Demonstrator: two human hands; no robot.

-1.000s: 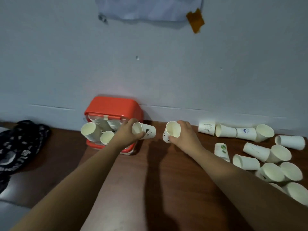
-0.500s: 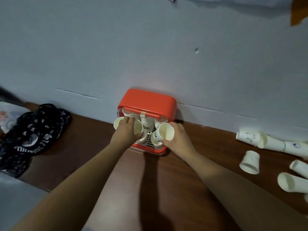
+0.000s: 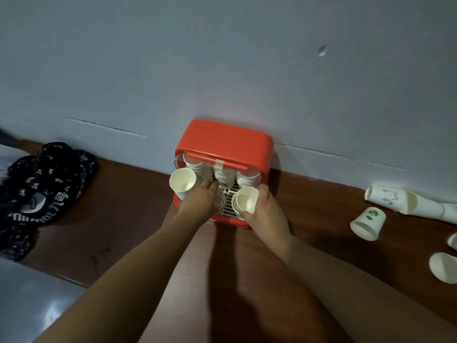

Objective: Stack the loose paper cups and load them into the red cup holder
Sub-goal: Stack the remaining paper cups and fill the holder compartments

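Red plastic cup holder (image 3: 222, 137) part-filled; loose white paper cups (image 3: 368, 224) lie outside.
My right hand (image 3: 265, 210) grips one cup (image 3: 245, 201) at its front; left hand's (image 3: 199, 203) hold I cannot tell.

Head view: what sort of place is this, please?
Probably an ordinary indoor room, perhaps a home: a brown wooden surface against a plain grey wall, with a black printed cloth and loose paper cups lying on it.

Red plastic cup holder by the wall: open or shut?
Open: white paper cup stacks show inside the red holder's uncovered front.
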